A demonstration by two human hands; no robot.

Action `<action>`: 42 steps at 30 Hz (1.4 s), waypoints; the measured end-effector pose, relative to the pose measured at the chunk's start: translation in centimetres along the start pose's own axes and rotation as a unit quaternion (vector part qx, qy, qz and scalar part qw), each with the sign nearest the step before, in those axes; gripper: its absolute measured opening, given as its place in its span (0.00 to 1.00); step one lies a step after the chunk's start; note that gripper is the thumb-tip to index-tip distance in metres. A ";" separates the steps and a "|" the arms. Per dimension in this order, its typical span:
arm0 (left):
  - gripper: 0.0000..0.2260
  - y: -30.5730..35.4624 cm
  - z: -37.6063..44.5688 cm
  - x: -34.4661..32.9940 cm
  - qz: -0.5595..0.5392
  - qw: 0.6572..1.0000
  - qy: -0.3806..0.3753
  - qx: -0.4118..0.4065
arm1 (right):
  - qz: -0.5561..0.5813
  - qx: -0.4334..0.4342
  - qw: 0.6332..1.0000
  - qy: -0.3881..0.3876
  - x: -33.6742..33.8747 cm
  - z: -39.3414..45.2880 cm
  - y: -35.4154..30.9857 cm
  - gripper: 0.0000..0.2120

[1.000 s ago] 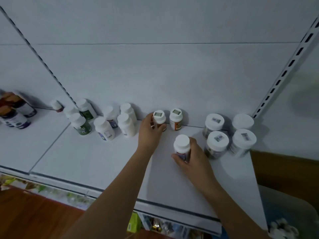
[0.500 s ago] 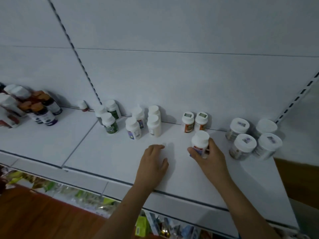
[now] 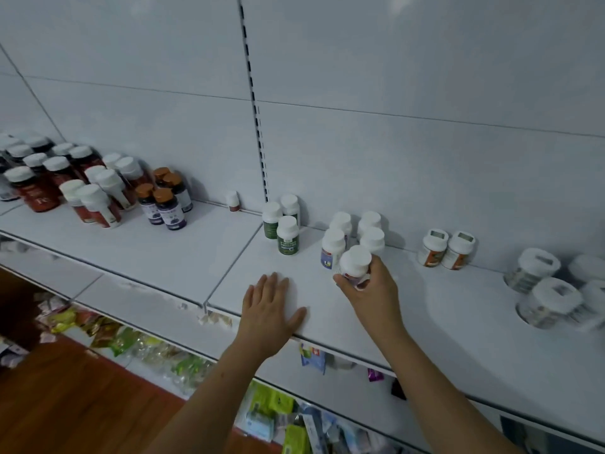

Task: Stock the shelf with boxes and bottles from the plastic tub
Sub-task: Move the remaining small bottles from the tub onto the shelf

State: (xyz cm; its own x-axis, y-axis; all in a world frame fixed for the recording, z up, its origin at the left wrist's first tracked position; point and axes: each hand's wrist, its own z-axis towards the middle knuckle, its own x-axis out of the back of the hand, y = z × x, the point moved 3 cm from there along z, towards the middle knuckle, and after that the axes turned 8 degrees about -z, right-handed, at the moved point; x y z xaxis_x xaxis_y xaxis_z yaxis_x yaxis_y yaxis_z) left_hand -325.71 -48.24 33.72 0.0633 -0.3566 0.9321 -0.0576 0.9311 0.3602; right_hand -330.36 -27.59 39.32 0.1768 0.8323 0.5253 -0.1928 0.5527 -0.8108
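The long white metal shelf (image 3: 425, 322) carries grouped bottles; wooden flooring shows below. The right hand (image 3: 373, 290) grips a white-capped, purple-labelled plastic bottle (image 3: 355, 265), tilted just before four matching bottles (image 3: 357, 235). The left hand (image 3: 268, 306) rests flat, fingers straight. Next, likely: stand it upright in that cluster

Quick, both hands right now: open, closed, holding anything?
Left hand: open, flat on the shelf, holding nothing.
Right hand: closed round a white-capped bottle.
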 end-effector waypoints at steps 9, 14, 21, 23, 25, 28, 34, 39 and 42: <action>0.44 0.1 0.0 0.1 0.010 1.000 -0.010 -0.013 | -0.094 -0.046 0.994 -0.033 -3.0 1.6 2.3 0.16; 0.45 0.2 0.0 0.4 0.017 0.999 -0.029 -0.009 | -0.093 -0.085 0.992 -0.007 -3.5 2.9 2.0 0.18; 0.48 -0.2 0.0 0.5 0.016 0.997 -0.070 -0.033 | -0.120 -0.130 0.984 -0.029 -1.8 0.6 1.0 0.27; 0.47 0.0 -0.4 0.9 0.011 0.996 -0.072 -0.048 | -0.116 -0.130 0.985 -0.010 0.3 -1.2 0.2 0.27; 0.44 1.0 -1.3 1.1 -0.039 0.994 -0.070 -0.078 | -0.108 -0.116 0.987 0.004 3.1 -3.0 -0.5 0.28; 0.35 4.7 -3.6 0.7 -0.172 0.967 -0.057 -0.179 | -0.125 -0.082 0.988 0.025 7.8 -6.4 -1.1 0.29; 0.25 16.6 -9.7 -1.5 -0.273 0.892 -0.122 -0.339 | -0.182 -0.085 0.973 0.111 17.7 -13.3 -0.7 0.29; 0.22 26.2 -14.8 -4.4 -0.269 0.833 -0.181 -0.447 | -0.231 -0.137 0.948 0.169 27.7 -18.9 3.5 0.30; 0.23 31.8 -17.5 -6.8 -0.249 0.812 -0.220 -0.480 | -0.261 -0.175 0.929 0.195 34.0 -22.1 6.5 0.30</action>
State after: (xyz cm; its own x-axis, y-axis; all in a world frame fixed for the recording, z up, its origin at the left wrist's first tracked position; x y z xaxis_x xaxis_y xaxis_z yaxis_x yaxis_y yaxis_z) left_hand -310.53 -14.84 38.15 -0.5339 -0.5025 0.6800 0.6826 0.2185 0.6974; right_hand -304.24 3.41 46.18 0.5075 0.3393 0.7920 0.3305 0.7722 -0.5426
